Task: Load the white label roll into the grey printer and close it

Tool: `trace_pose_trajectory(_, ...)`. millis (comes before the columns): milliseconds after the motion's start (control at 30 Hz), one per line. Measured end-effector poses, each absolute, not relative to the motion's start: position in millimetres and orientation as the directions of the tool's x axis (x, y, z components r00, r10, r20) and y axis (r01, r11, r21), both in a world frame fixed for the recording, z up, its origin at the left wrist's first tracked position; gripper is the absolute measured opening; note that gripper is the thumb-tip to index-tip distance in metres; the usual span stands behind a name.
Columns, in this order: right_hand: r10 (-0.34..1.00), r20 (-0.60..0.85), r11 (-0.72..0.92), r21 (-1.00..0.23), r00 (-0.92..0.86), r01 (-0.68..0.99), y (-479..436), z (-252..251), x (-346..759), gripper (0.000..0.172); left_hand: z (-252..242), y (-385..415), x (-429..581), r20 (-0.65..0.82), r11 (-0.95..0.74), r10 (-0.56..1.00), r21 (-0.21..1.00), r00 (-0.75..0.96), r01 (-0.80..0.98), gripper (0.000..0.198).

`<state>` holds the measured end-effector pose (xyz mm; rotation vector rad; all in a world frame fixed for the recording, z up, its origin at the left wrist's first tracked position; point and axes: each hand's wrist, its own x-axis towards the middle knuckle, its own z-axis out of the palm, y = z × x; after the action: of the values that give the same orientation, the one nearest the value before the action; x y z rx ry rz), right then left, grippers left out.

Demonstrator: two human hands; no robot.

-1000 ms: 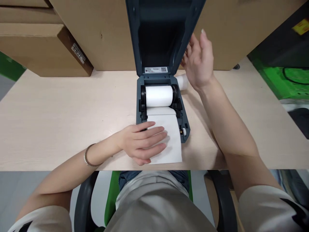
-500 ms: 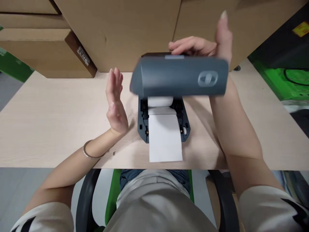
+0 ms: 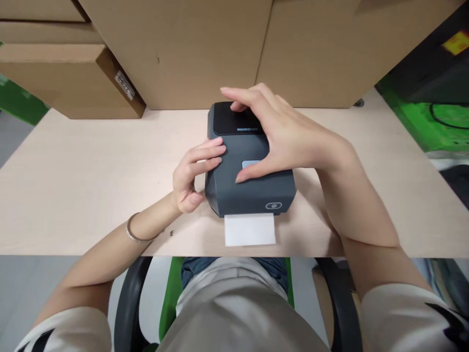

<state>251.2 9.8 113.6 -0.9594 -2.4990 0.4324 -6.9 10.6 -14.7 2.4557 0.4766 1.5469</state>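
Note:
A dark grey label printer (image 3: 252, 193) sits on the light wooden table (image 3: 73, 176) with its lid down. A strip of white label paper (image 3: 249, 230) sticks out of its front slot onto the table. My right hand (image 3: 278, 134) lies over the top of the lid, fingers spread, thumb by a small pale window. My left hand (image 3: 194, 173) rests against the printer's left side, fingers stretched flat onto the lid's edge. A thin bracelet (image 3: 134, 234) circles my left wrist.
Large cardboard boxes (image 3: 205, 44) stand along the back of the table, with a smaller labelled box (image 3: 73, 78) at the back left. A green and black object (image 3: 432, 112) lies at the right. My chair's black armrests (image 3: 128, 303) show below the table edge.
The printer lid swung from fully upright down to shut, covering the paper roll. My right hand followed it down onto the top; my left hand left the paper and came against the printer's side.

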Motion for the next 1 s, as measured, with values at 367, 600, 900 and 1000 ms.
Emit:
trace_pose_trajectory(367,0.572,0.303,0.802,-0.400,-0.762,0.443,-6.5,106.6,231.6,0.104,7.3,0.7,0.0,0.873,-0.975,0.215,0.169,0.438,0.144,0.051)
trace_pose_trajectory(600,0.626,0.273,0.773,-0.340,-0.730,0.536,-18.4,96.1,219.6,0.097,3.6,-2.9,3.4,0.848,-0.988,0.155,0.145,0.506,0.060,0.040)
trace_pose_trajectory(900,0.656,0.286,0.754,-0.293,-0.698,0.588,-23.2,92.6,215.7,0.091,10.7,0.7,13.4,0.885,-0.996,0.040,-0.001,0.464,0.088,0.028)
trace_pose_trajectory(1000,0.658,0.293,0.753,-0.282,-0.693,0.595,-24.7,92.1,214.7,0.091,9.5,0.2,13.6,0.877,-0.997,0.051,0.016,0.477,0.078,0.029)
